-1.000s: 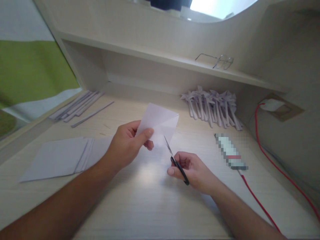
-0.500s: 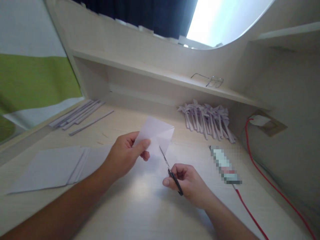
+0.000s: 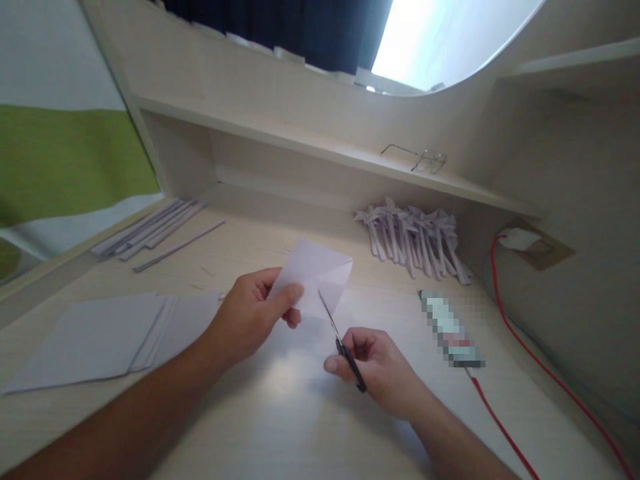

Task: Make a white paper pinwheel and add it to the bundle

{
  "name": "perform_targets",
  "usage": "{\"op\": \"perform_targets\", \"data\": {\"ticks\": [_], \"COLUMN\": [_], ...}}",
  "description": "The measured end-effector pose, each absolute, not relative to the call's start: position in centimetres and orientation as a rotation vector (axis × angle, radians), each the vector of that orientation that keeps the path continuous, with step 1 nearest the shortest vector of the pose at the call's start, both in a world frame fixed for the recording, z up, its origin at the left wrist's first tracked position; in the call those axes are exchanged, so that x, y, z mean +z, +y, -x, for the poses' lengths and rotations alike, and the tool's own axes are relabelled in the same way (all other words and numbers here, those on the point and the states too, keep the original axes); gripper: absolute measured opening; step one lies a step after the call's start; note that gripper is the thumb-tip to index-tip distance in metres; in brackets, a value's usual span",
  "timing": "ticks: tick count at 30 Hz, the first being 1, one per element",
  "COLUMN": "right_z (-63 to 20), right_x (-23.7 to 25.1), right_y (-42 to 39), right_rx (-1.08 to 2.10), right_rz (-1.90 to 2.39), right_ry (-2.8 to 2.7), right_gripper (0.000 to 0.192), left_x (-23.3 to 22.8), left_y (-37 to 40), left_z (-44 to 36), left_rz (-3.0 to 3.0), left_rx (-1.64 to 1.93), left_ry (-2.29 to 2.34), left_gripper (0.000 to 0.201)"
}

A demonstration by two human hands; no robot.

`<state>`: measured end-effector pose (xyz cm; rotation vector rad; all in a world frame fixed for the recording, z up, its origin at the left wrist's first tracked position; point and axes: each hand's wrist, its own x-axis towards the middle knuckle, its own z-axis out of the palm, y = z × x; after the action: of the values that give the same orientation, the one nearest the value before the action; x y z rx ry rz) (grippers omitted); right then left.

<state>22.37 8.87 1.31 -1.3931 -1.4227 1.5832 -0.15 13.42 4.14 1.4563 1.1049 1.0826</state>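
Note:
Between thumb and fingers, my left hand (image 3: 260, 310) pinches a white square of paper (image 3: 313, 263) above the desk. A cut runs in from the paper's right corner, and creases show across it. My right hand (image 3: 375, 367) grips black-handled scissors (image 3: 345, 350) with their blades pointing up and away from me. The blades look nearly closed, and their tip lies at the lower middle of the paper. Whether the paper sits between the blades I cannot tell. My left forearm partly covers a stack of white paper sheets (image 3: 95, 337).
Folded paper strips (image 3: 155, 227) lie at the far left, with a single strip (image 3: 180, 247) beside them. Several paper pinwheels (image 3: 410, 237) are heaped at the back right. A phone (image 3: 450, 330) on a red cable (image 3: 505, 427) lies right. Glasses (image 3: 430, 160) rest on the shelf (image 3: 300, 143).
The paper and my left hand have shifted slightly to the right. My right hand and the scissors stay almost in place. The view has moved a little.

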Motion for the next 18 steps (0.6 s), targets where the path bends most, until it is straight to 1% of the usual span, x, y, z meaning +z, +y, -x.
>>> {"op": "perform_targets", "data": {"ticks": [11, 18], "right_z": [-22.15, -22.51], "right_x": [2.27, 1.73], "right_y": [8.71, 8.88], "right_rx": [1.551, 1.483], "right_rz": [1.457, 1.447], "right_ry": [-1.424, -1.497], "right_gripper": [0.043, 0.044], "left_x": [4.46, 4.37], "left_y": [13.19, 13.37], "left_z": [-0.29, -0.5], "left_rz": [-1.426, -1.366], "left_rx": [1.057, 1.09], "left_ry": [1.106, 1.07], "left_gripper": [0.022, 0.021]}}
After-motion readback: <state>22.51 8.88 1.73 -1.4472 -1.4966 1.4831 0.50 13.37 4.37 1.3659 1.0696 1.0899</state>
